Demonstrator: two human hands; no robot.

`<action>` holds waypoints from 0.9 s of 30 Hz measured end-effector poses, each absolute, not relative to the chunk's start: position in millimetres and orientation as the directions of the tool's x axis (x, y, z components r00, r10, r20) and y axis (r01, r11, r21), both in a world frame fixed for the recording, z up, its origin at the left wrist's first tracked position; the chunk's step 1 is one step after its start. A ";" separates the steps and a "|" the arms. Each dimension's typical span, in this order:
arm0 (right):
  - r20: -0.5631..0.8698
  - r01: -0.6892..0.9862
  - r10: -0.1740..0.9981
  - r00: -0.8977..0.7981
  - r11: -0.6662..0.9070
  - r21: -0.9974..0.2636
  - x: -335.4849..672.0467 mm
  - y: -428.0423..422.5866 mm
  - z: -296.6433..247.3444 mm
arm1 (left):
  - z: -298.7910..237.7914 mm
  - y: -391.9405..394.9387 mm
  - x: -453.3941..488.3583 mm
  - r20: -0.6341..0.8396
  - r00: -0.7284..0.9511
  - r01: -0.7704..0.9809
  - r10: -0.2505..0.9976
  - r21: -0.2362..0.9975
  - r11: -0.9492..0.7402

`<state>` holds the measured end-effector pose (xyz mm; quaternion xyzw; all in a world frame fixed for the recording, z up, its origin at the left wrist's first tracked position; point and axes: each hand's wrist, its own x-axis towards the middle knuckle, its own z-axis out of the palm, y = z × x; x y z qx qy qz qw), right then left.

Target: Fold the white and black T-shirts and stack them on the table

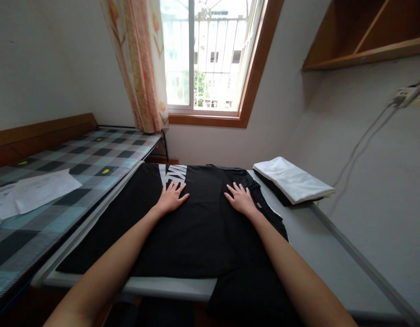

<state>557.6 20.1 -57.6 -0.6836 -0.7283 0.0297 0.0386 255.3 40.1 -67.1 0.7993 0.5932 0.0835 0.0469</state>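
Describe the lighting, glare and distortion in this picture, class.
Head view: daylight from the window glares, washing out the view outside; the black shirt shows little fold detail; the left hand and right hand, flat on it, are softly lit and sharp; the wide lens slants the wall and the table.

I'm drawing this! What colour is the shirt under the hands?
The shirt is black with white lettering; head view shows it.

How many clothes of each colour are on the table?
White: 1, the folded white garment
Black: 2, the spread T-shirt and the folded black garment beneath the white one
Total: 3
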 end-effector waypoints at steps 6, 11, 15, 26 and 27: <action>0.017 0.992 0.998 -0.066 0.067 -0.105 558.2 20.2 -57.4 | -68.4 40.8 254.3 0.097 0.287 0.938 0.953 0.173 -0.300; 0.016 0.992 0.998 -0.063 0.064 -0.107 558.4 20.7 -58.2 | -64.7 38.7 255.9 0.068 0.283 0.947 0.957 0.139 -0.290; 0.031 0.991 0.998 -0.059 0.063 -0.117 558.9 21.5 -59.8 | -62.7 37.3 256.8 0.058 0.278 0.953 0.959 0.105 -0.283; 0.044 0.991 0.997 -0.062 0.067 -0.113 558.7 21.0 -60.3 | -61.0 36.8 256.9 0.041 0.272 0.955 0.961 0.114 -0.275; 0.042 0.992 0.997 -0.061 0.065 -0.112 558.7 21.0 -60.3 | -60.6 36.4 257.0 0.043 0.272 0.955 0.961 0.114 -0.275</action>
